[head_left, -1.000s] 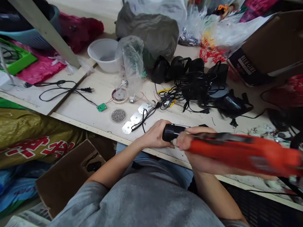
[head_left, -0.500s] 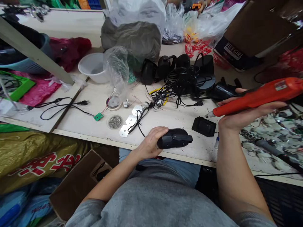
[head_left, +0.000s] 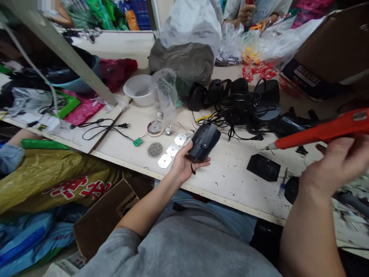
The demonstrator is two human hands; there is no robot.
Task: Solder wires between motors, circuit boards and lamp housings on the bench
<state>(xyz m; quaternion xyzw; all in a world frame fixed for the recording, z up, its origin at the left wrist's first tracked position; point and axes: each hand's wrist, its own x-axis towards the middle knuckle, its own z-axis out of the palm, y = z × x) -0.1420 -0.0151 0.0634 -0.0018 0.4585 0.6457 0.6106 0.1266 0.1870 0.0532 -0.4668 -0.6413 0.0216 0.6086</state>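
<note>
In my left hand (head_left: 184, 163) is a black plastic housing (head_left: 204, 141), lifted over the bench, fingers beneath it and a small dark loop at its lower end. Beside a red electric screwdriver (head_left: 311, 134) is my right hand (head_left: 331, 165), blurred, overlapping the tool's lower edge; its fingers are too smeared to show a grip. Below the screwdriver's bit lies a black tray-shaped plastic part (head_left: 263, 168). A small screwdriver with a blue handle (head_left: 282, 186) rests by it. Left of the housing are silver metal plates (head_left: 173, 150) and a dish of screws (head_left: 155, 149).
Black housings with tangled cables (head_left: 239, 104) crowd the back of the bench. A white bowl (head_left: 138, 90), a green circuit board (head_left: 137, 142) and a cardboard box (head_left: 311, 73) stand around. Across the bench is another person's hand (head_left: 245, 15). A post (head_left: 75, 57) rises at left.
My left hand has raised and turned the housing from the bench edge. My right hand has shifted down and right along the electric screwdriver. The view has swung left.
</note>
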